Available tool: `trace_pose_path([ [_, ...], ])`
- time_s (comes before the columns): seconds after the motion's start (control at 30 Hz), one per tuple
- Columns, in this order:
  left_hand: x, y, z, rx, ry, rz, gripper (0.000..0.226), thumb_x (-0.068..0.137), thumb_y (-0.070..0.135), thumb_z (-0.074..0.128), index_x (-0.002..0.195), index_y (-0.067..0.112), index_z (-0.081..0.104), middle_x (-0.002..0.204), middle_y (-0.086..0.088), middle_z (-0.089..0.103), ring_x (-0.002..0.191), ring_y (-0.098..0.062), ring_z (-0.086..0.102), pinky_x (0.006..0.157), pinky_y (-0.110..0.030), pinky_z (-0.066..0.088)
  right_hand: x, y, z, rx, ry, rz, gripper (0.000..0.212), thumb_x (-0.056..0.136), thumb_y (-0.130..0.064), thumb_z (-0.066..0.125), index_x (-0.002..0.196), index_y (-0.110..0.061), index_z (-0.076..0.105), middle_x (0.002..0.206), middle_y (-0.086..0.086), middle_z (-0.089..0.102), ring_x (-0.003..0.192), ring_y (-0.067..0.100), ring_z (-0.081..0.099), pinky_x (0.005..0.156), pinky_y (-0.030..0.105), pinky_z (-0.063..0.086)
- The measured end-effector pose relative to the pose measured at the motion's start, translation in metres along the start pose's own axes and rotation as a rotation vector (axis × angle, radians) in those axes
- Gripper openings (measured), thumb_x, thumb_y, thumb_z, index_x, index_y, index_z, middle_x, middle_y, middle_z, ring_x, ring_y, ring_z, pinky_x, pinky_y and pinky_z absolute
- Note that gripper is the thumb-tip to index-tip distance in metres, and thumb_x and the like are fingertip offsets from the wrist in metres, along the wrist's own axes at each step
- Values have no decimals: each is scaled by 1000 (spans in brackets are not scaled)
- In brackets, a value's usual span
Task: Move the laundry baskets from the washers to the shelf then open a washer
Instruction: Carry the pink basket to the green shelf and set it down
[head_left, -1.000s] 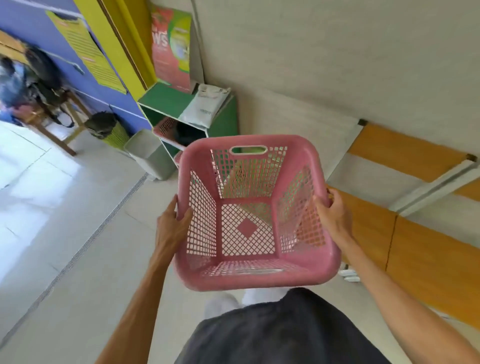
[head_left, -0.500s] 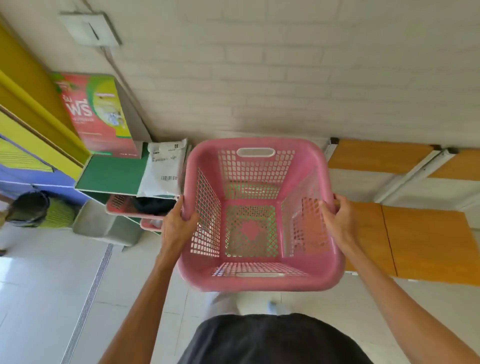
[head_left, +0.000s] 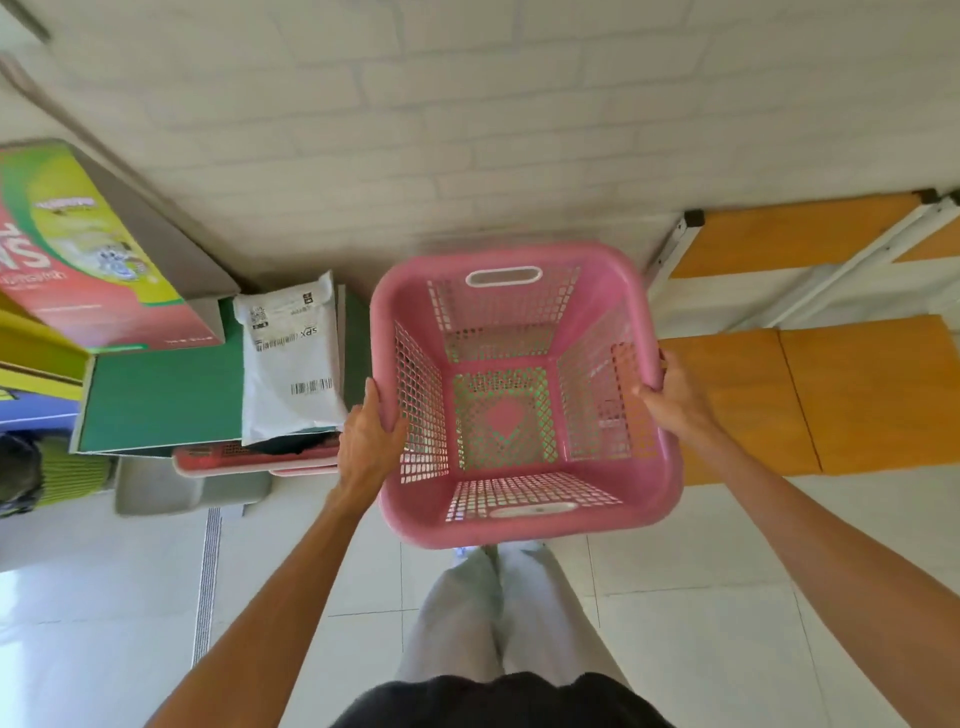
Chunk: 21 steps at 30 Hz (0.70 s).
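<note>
I hold an empty pink laundry basket (head_left: 524, 405) level in front of me, above the floor. My left hand (head_left: 366, 447) grips its left rim and my right hand (head_left: 675, 397) grips its right rim. The green shelf (head_left: 166, 400) stands against the white brick wall just left of the basket, and its green top shows through the basket's mesh floor. Other pink baskets (head_left: 254, 457) sit on a lower level of the shelf, mostly hidden under its top. No washer is in view.
A white parcel bag (head_left: 291, 364) and a red-green poster box (head_left: 88, 260) lie on the shelf top. A grey bin (head_left: 176, 488) stands on the floor by the shelf. Orange wooden benches (head_left: 831, 395) line the wall at right. Pale tiled floor lies below.
I have stepped closer to the shelf and turned to face the wall. The basket, still held in both hands, has come right beside and partly over the shelf's right end.
</note>
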<state>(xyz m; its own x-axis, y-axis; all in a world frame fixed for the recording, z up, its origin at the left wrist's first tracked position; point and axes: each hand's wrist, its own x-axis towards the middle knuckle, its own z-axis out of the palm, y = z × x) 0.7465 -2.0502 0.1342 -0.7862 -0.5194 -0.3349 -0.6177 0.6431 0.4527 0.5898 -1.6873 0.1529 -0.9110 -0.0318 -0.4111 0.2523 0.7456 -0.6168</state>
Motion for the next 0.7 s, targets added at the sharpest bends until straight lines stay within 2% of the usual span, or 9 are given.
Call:
trace_pose_path([
  [0.07, 11, -4, 20, 41, -13, 12, 79, 90, 35, 59, 154, 11, 19, 110, -21, 64, 94, -41, 64, 77, -51, 55, 18, 15, 13, -63, -24, 31, 43, 88, -9, 68, 128, -8, 53, 99, 8, 67, 77, 25, 62, 54, 26, 41],
  [0.23, 39, -24, 75, 174, -93, 2, 73, 96, 40, 54, 152, 9, 18, 110, -25, 65, 92, -47, 65, 71, -52, 53, 55, 57, 58, -128, 14, 41, 40, 87, -12, 68, 125, -9, 54, 98, 6, 67, 69, 20, 59, 55, 26, 42],
  [0.33, 60, -46, 117, 198, -101, 20, 69, 97, 29, 55, 150, 5, 18, 97, -26, 67, 81, -48, 68, 65, -54, 57, 78, 83, 92, -202, -11, 79, 42, 89, -16, 70, 125, -6, 51, 91, 3, 65, 58, 13, 55, 46, 20, 36],
  [0.43, 84, -63, 154, 246, -93, -19, 65, 95, 19, 55, 148, 4, 21, 94, -29, 66, 81, -50, 66, 67, -55, 55, 103, 114, 127, -244, -30, 107, 45, 87, -21, 73, 123, -8, 49, 95, 8, 70, 65, 24, 59, 46, 20, 35],
  [0.57, 107, -90, 195, 275, -126, -38, 67, 95, 20, 57, 149, 5, 21, 94, -30, 64, 81, -50, 65, 67, -52, 55, 124, 147, 171, -271, -36, 135, 33, 87, -21, 72, 114, -4, 63, 99, 12, 73, 82, 30, 70, 62, 25, 45],
  [0.63, 115, -99, 210, 263, -122, -47, 64, 95, 17, 56, 148, 4, 22, 92, -30, 65, 79, -50, 65, 65, -52, 56, 135, 161, 191, -273, -30, 143, 27, 88, -19, 71, 105, 3, 66, 91, 15, 72, 78, 31, 69, 58, 26, 46],
  [0.7, 123, -107, 224, 248, -139, -41, 65, 95, 20, 56, 147, 5, 20, 89, -28, 66, 75, -49, 65, 64, -55, 57, 147, 174, 206, -284, -32, 157, 26, 90, -19, 67, 94, 7, 65, 79, 14, 67, 65, 26, 63, 46, 22, 38],
])
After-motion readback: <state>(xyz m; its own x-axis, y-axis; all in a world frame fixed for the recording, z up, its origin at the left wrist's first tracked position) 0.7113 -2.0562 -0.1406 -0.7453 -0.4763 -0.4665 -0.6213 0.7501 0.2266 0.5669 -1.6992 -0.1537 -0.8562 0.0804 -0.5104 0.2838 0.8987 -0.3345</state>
